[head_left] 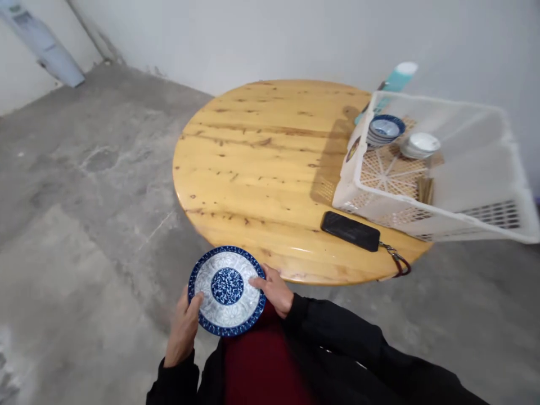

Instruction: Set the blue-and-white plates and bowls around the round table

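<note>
A round plate (228,320) with a dark blue rim, a pale patterned ring and a blue centre is held in front of my body, just off the near edge of the wooden table. My left hand (183,323) grips its left rim, thumb lying on the upper face. On the opposite side my right hand (274,289) pinches the rim, with its thumb on top and the fingers hidden beneath. Whether more than one plate is in the grip, I cannot tell.
The round table (253,169) bears a white plastic crate (442,208) on its right, holding blue-rimmed bowls (385,128), white bowls (421,144) and chopstick-like sticks (425,190). A black phone (350,230) with a strap lies near the front edge. Behind the crate stands a teal object (396,81).
</note>
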`<state>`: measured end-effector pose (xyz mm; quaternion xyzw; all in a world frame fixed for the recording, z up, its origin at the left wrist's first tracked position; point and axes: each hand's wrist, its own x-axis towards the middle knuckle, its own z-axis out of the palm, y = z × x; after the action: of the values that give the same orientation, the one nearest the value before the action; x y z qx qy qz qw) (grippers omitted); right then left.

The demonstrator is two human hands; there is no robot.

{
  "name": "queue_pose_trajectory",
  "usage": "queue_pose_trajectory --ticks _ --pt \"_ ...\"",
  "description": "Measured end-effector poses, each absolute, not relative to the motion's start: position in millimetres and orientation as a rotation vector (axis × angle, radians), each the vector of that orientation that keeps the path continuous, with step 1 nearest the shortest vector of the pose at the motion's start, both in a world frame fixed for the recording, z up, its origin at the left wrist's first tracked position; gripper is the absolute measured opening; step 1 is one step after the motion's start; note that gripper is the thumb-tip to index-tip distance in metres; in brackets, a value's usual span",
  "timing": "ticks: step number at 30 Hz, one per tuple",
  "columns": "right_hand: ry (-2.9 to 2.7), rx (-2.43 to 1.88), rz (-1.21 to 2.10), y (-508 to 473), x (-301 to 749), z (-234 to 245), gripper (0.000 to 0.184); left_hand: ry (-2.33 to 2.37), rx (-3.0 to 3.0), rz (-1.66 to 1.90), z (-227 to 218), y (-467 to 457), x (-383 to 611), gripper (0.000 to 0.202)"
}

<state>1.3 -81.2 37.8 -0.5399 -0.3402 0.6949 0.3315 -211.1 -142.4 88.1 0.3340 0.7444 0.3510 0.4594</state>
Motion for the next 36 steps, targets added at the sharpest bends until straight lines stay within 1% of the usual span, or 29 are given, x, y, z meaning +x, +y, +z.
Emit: queue_pose_trajectory --ticks 6,10,19,26,31,36 --pt "-0.587 -1.497 1.666 -10.2 -13.8 36.8 0.031 1.652 1.009 0.740 82.2 -22.6 -234.9 0.046" --pt "-0.493 -1.531 1.551 26.7 -26.0 36.6 0.029 1.548 1.095 0.628 80.9 40.7 -247.9 0.049" --pt "-0.294 -1.634 1.331 56.3 -48.4 35.3 0.028 1.379 1.209 0.523 71.5 124.4 -255.7 0.049" --pt "-0.029 -1.657 1.157 76.0 -69.2 31.6 0.039 1.187 1.299 0.321 47.8 193.9 -254.3 0.040" --pt "0.113 -1.644 0.986 109.7 -108.5 21.1 0.033 0.994 1.367 0.233 32.4 262.2 -268.3 0.033" --pt "0.289 -1.585 0.893 164.9 -154.0 19.6 0.028 0.847 1.413 0.142 38.5 338.0 -283.2 0.034"
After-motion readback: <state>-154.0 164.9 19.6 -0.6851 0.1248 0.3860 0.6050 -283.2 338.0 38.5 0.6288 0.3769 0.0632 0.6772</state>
